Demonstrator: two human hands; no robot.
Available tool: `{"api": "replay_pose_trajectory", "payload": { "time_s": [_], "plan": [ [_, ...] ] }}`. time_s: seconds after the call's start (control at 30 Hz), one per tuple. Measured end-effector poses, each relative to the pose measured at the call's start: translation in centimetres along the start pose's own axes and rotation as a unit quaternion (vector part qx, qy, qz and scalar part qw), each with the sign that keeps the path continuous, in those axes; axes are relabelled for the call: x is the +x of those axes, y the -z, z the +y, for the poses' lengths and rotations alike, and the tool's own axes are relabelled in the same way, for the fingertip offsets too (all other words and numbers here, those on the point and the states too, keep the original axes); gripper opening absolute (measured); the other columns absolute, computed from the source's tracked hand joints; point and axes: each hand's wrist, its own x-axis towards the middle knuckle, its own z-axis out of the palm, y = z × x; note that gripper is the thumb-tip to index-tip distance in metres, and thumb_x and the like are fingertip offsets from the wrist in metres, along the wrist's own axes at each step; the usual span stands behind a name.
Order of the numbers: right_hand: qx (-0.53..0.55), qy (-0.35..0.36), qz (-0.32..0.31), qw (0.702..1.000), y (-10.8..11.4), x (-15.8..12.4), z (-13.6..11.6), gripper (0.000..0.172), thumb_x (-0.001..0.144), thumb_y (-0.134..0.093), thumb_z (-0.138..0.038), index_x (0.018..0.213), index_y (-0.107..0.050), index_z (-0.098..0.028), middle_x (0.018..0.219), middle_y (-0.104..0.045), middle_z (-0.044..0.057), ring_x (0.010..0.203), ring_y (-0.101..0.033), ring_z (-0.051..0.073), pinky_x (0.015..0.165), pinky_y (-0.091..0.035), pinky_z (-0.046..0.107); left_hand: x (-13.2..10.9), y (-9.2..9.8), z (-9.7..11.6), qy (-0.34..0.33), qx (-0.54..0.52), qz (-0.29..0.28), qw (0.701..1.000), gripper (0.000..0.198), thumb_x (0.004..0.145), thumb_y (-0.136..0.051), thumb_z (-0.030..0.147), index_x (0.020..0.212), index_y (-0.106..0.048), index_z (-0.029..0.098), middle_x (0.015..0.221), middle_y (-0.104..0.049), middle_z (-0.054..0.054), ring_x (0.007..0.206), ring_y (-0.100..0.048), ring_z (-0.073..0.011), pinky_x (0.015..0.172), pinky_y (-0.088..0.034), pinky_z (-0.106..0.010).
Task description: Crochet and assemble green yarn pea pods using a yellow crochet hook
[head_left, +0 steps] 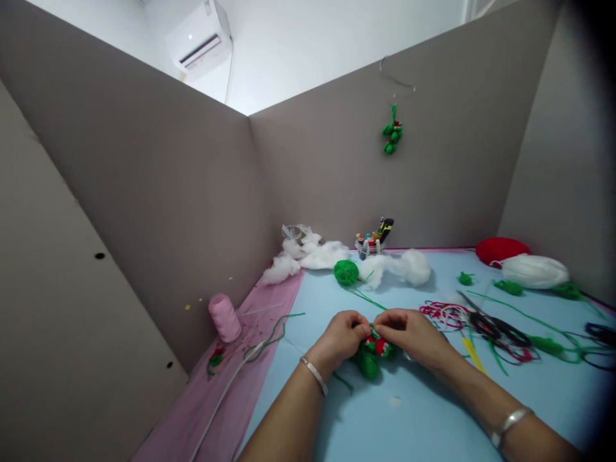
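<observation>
A small green yarn figure with red and white parts (369, 362) is at the middle of the light blue table top (308, 417). My left hand (344, 333) pinches its upper edge from the left, thumb and forefinger together. From the right, my right hand (409, 333) grips the same upper edge with closed fingertips. Both hands nearly meet there, and they hide part of the figure. A green yarn ball (346, 273) lies beyond them, with strands trailing toward the hands.
White stuffing (414, 268) lies at the back beside a cup of pens (370, 245). Black-handled scissors (498, 328) rest among tangled yarn on the right, near red (503, 249) and white yarn (534, 271). A pink thread cone (224, 317) stands left. A similar green figure (393, 133) hangs on the partition.
</observation>
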Motion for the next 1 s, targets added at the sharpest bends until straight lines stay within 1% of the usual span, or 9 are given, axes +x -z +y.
{"api": "replay_pose_trajectory", "payload": {
  "time_s": [0.13, 0.3, 0.37, 0.5, 0.6, 0.67, 0.73, 0.87, 1.0],
  "plan": [
    [-0.068, 0.053, 0.035, 0.996, 0.5, -0.4, -1.1, 0.026, 0.072, -0.055, -0.028, 0.089, -0.072, -0.019, 0.075, -0.071, 0.005, 0.069, -0.062, 0.021, 0.066, -0.044, 0.031, -0.1, -0.1, 0.1, 0.012, -0.026, -0.001, 1.000, 0.008, 0.074, -0.049, 0.016, 0.066, -0.048, 0.017, 0.054, -0.039, 0.007, 0.049, -0.031, -0.0074, 0.050, -0.025, -0.022],
    [-0.141, 0.088, 0.035, 0.985, 0.2, -1.0, -1.8, 0.013, 0.070, -0.053, -0.026, 0.066, -0.066, -0.024, 0.064, -0.066, 0.001, 0.060, -0.055, 0.019, 0.059, -0.035, 0.029, -0.2, -0.1, 0.1, 0.019, -0.043, -0.004, 0.999, 0.010, 0.073, -0.050, 0.016, 0.063, -0.049, 0.017, 0.052, -0.039, 0.008, 0.049, -0.031, -0.0068, 0.051, -0.025, -0.022],
    [-0.156, 0.084, 0.049, 0.983, 0.2, -0.9, -1.7, 0.011, 0.069, -0.053, -0.024, 0.062, -0.061, -0.023, 0.059, -0.062, 0.000, 0.056, -0.051, 0.017, 0.056, -0.032, 0.029, -0.2, -0.1, 0.1, 0.023, -0.046, -0.009, 0.999, 0.010, 0.073, -0.050, 0.017, 0.063, -0.050, 0.017, 0.052, -0.040, 0.007, 0.048, -0.031, -0.0069, 0.051, -0.025, -0.022],
    [-0.155, 0.060, 0.083, 0.983, 0.7, -0.4, -1.3, 0.008, 0.070, -0.054, -0.017, 0.067, -0.060, -0.021, 0.061, -0.059, 0.000, 0.059, -0.051, 0.017, 0.059, -0.034, 0.029, -0.3, -0.1, 0.4, 0.029, -0.047, -0.005, 0.998, 0.008, 0.071, -0.051, 0.017, 0.064, -0.049, 0.017, 0.053, -0.041, 0.007, 0.048, -0.032, -0.0070, 0.049, -0.024, -0.022],
    [-0.129, 0.038, 0.044, 0.990, 0.5, -0.3, -1.2, 0.008, 0.076, -0.058, -0.017, 0.069, -0.062, -0.018, 0.061, -0.060, -0.002, 0.059, -0.055, 0.014, 0.058, -0.040, 0.027, -0.4, 0.0, 0.7, 0.026, -0.048, -0.001, 0.999, 0.006, 0.071, -0.051, 0.017, 0.065, -0.049, 0.017, 0.054, -0.040, 0.007, 0.049, -0.033, -0.0074, 0.049, -0.025, -0.022],
    [-0.113, 0.022, 0.010, 0.993, 0.1, -0.5, -1.3, 0.014, 0.082, -0.063, -0.023, 0.070, -0.062, -0.016, 0.062, -0.061, -0.004, 0.057, -0.057, 0.012, 0.056, -0.044, 0.025, -0.5, 0.1, 0.9, 0.022, -0.047, -0.004, 0.999, 0.004, 0.070, -0.051, 0.016, 0.065, -0.051, 0.017, 0.054, -0.040, 0.007, 0.050, -0.034, -0.0078, 0.049, -0.026, -0.022],
    [-0.109, 0.008, 0.005, 0.994, -0.5, -0.5, -1.3, 0.021, 0.086, -0.062, -0.030, 0.072, -0.061, -0.015, 0.066, -0.061, -0.004, 0.059, -0.058, 0.011, 0.058, -0.048, 0.026, -0.4, 0.2, 0.9, 0.020, -0.047, -0.003, 0.999, 0.003, 0.069, -0.050, 0.017, 0.066, -0.050, 0.017, 0.053, -0.040, 0.007, 0.049, -0.034, -0.0083, 0.048, -0.025, -0.022],
    [-0.100, -0.015, 0.015, 0.995, -1.1, -0.4, -0.9, 0.018, 0.088, -0.060, -0.031, 0.080, -0.063, -0.014, 0.078, -0.064, -0.001, 0.065, -0.060, 0.011, 0.062, -0.051, 0.027, -0.3, 0.0, 0.8, 0.000, -0.048, -0.006, 0.999, 0.005, 0.070, -0.051, 0.016, 0.065, -0.049, 0.017, 0.056, -0.041, 0.007, 0.053, -0.033, -0.0080, 0.051, -0.025, -0.022],
    [-0.042, -0.042, 0.020, 0.998, -1.3, 0.0, 0.1, 0.016, 0.088, -0.060, -0.030, 0.086, -0.063, -0.014, 0.083, -0.065, 0.000, 0.066, -0.061, 0.011, 0.060, -0.051, 0.026, -0.4, -0.4, 0.6, 0.002, -0.049, 0.000, 0.999, 0.008, 0.071, -0.053, 0.020, 0.065, -0.048, 0.017, 0.058, -0.040, 0.007, 0.055, -0.033, -0.0077, 0.053, -0.026, -0.021]
  ]
}}
